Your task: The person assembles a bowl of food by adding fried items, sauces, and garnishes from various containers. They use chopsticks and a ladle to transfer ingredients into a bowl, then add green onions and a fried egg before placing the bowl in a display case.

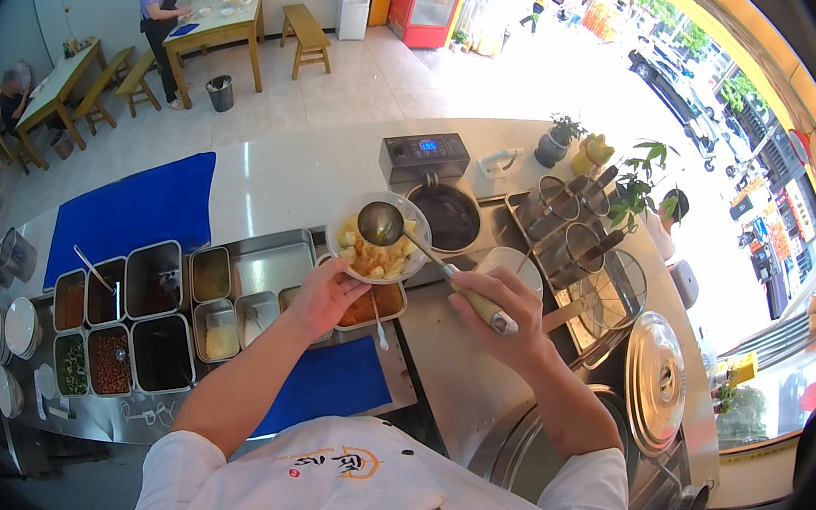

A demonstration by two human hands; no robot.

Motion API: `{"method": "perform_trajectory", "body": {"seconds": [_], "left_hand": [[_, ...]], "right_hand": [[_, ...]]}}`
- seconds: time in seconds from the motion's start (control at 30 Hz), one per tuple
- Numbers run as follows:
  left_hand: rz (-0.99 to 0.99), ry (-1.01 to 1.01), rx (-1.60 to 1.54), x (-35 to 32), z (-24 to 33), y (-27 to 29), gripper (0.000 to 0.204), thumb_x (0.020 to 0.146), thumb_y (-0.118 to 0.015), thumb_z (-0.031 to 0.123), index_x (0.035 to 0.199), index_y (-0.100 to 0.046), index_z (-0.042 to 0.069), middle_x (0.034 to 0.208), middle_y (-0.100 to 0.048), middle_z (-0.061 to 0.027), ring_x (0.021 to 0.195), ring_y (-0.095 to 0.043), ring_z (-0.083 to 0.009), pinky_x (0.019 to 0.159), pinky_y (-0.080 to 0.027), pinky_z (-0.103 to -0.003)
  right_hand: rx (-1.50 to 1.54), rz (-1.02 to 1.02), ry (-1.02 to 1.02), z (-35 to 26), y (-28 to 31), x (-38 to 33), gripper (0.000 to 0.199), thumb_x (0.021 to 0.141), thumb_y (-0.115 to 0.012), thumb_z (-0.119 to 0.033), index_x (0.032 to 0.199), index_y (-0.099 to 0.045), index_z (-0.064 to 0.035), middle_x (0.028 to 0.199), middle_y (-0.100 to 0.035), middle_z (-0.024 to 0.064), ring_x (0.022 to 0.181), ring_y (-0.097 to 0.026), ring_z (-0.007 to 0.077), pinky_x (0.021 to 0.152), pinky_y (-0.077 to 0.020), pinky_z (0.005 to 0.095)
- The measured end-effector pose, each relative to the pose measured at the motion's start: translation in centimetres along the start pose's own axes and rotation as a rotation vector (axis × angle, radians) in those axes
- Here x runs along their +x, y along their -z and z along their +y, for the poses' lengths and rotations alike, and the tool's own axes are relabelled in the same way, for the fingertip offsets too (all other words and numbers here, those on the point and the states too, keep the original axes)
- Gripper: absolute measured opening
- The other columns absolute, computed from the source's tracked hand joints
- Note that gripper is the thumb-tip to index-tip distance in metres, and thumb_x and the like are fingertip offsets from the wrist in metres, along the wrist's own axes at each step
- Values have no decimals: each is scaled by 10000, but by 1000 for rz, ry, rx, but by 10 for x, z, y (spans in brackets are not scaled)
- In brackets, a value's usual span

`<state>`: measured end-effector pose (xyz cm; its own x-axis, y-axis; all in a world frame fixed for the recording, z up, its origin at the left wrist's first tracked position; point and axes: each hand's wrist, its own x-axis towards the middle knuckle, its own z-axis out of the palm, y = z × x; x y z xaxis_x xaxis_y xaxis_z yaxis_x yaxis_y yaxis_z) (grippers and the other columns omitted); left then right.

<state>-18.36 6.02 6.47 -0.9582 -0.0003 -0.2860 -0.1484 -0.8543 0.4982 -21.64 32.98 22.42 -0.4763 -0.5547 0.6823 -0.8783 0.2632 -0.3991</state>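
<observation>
A: Steel ladle [381, 222] in the right hand [495, 305], fingers wrapped tight round its pale handle, cup hanging just over the bowl [377, 236].

B: Bowl position?

A: Clear bowl of yellowish food chunks, held up by the left hand [325, 294] above the row of metal condiment tubs [147, 318], just beside the dark pot [448, 216] of the countertop cooker. Left fingers curl under the rim on the near side; exact grip is hidden by the bowl.

B: Risks?

A: My read: the bowl sits on one hand only, so a heavy pour or a knock from the ladle could tip it and spill food into the tubs or onto the blue mat [328, 384]. A ladle held off-centre could drip over the rim onto the left fingers, and if the liquid is hot, that's a burn.

B: Anything else close?

A: White cup [508, 263] right behind the right hand, easy to elbow. Big lidded pot [653, 382] further right, well apart.
</observation>
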Motion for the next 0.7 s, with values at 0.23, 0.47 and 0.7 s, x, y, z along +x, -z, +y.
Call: {"method": "perform_trajectory", "body": {"seconds": [0.23, 0.47, 0.7], "left_hand": [[-13, 18, 39, -1, 0, 0, 478, 1011, -570, 174, 1433, -430, -2, 1427, -532, -159, 1353, -517, -307, 1195, -396, -494], [-2, -67, 42, -1, -2, 5, 487, 997, -586, 164, 1429, -439, -6, 1407, -550, -151, 1319, -542, -296, 1179, -420, -474], [-23, -14, 19, -3, 6, 3, 440, 974, -587, 160, 1381, -473, 37, 1366, -567, -133, 1267, -570, -270, 1155, -444, -470]], "right_hand": [[-54, -42, 6, -2, 2, -7, 360, 789, -825, 7, 1127, -741, -85, 879, -694, 78, 700, -683, 197, 591, -532, 310], [-52, -55, 35, -11, 9, -12, 392, 783, -824, 18, 1149, -733, -88, 864, -670, 69, 698, -682, 199, 591, -533, 308], [-46, -13, 101, -6, 6, -14, 417, 761, -837, 8, 1152, -739, -98, 869, -662, 49, 670, -666, 178, 563, -511, 294]]}}
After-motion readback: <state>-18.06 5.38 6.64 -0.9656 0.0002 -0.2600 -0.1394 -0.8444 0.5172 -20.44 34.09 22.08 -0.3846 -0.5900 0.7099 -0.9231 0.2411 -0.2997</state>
